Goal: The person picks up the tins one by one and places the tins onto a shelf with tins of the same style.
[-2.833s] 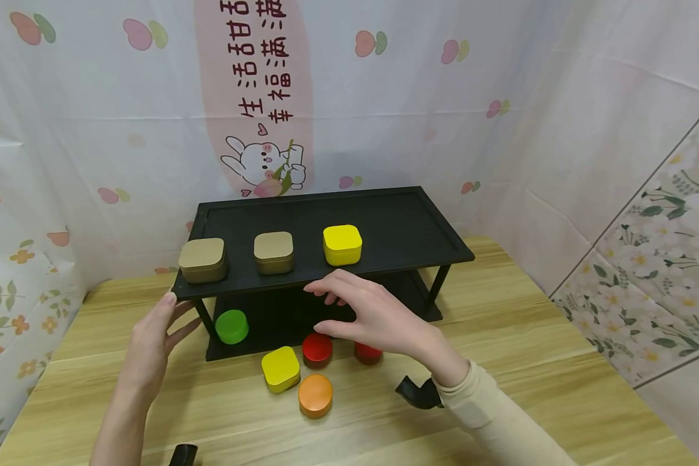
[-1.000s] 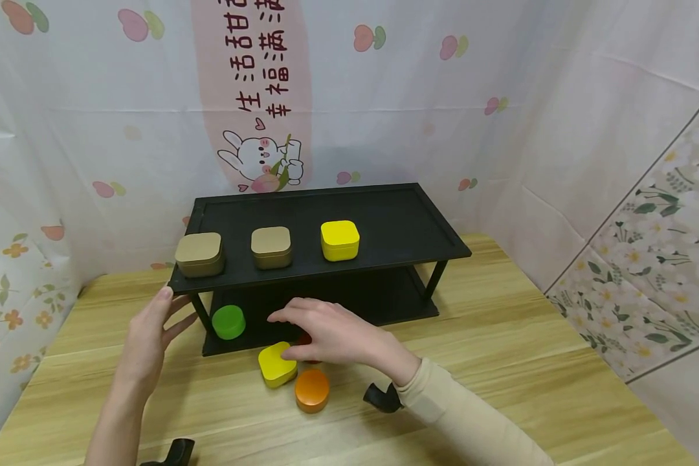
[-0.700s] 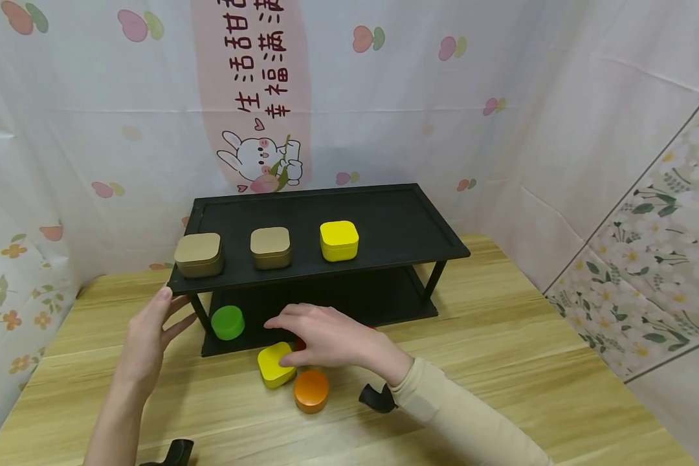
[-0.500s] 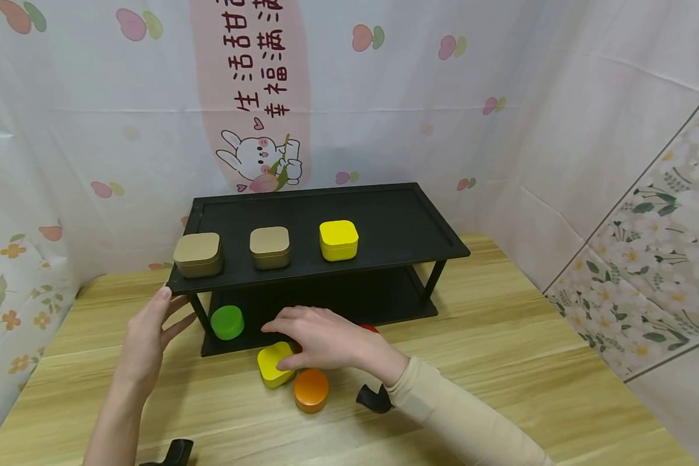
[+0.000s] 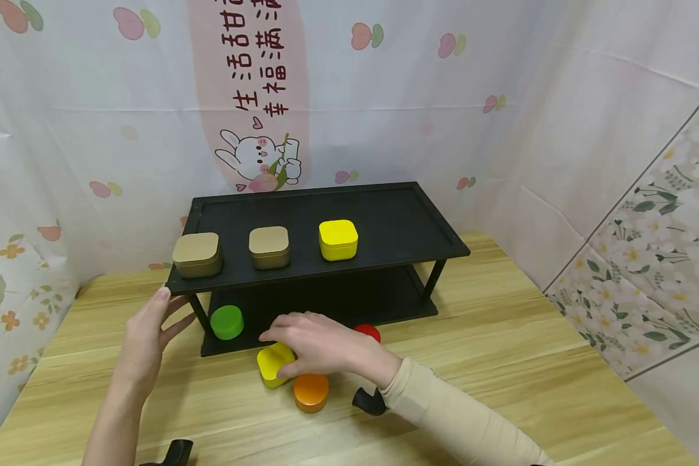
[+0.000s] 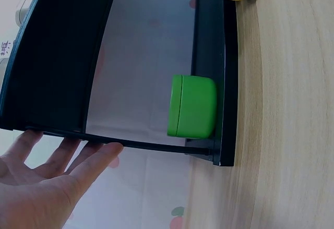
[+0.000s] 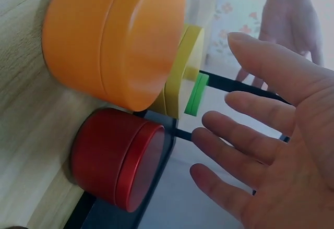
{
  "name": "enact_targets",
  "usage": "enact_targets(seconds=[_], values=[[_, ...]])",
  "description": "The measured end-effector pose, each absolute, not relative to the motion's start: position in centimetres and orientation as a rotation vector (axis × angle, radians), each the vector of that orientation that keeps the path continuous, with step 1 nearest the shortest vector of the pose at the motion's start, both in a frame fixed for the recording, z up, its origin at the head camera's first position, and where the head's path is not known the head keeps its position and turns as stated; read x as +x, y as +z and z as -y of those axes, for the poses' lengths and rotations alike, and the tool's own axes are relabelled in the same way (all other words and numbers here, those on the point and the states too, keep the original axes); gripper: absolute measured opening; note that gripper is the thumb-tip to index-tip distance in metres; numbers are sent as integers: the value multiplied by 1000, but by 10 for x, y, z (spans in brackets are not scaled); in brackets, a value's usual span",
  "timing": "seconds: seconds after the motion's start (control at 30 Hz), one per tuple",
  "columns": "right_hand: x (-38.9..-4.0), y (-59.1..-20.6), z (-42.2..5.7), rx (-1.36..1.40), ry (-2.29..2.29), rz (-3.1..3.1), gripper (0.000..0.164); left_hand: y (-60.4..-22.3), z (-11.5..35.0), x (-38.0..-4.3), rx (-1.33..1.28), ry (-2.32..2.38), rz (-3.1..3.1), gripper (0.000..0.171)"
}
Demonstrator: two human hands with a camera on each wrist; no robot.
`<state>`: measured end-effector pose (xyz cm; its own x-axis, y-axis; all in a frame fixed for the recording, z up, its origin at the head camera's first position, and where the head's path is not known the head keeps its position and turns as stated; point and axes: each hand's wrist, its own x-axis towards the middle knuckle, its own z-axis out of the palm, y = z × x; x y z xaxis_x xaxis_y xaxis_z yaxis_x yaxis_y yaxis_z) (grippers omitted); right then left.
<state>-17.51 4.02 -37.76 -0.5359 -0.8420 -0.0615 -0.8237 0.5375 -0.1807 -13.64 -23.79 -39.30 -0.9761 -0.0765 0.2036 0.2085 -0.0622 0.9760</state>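
Note:
The left hand [image 5: 142,343] touches the left edge of the black two-tier shelf [image 5: 384,213]. In the left wrist view, its fingertips rest along the upper board's side edge, near a green tin [image 6: 195,106] on the lower tier. Above a square yellow tin [image 5: 270,370] hovers the right hand [image 5: 326,343], fingers loosely spread and nothing held. A round orange tin [image 5: 311,393] lies just in front of it. One red tin [image 7: 115,158] shows in the right wrist view but is hidden under the right hand from the head; another red tin [image 5: 368,332] peeks out behind the forearm.
On the upper tier stand two tan square tins [image 5: 198,254] and a yellow square tin [image 5: 338,241]. Slim posts [image 5: 435,279] join the tiers. A patterned curtain [image 5: 384,116] hangs behind the wooden table [image 5: 489,336]. Black curved pieces [image 5: 369,402] sit by both wrists.
The right hand has moved left from in front of the shelf's middle, then lowered slightly over the yellow tin. The left hand has stayed at the shelf's edge. No tin has visibly moved.

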Motion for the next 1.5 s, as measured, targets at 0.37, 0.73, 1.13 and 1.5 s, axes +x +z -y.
enact_targets(seconds=[0.37, 0.73, 1.13, 1.5], values=[[-176, -381, -36, -1377, -145, -2614, 59, -393, 237, -136, -156, -2146, 1997, 38], [-179, -380, -31, -1372, -111, -2582, 58, -393, 238, -136, -166, -2149, 1996, 40], [-180, -383, -28, -1343, -107, -2553, 53, -393, 238, -137, -166, -2154, 1993, 39], [-183, -388, -27, -1326, -108, -2539, 52, -393, 238, -137, -182, -2158, 1981, 39]])
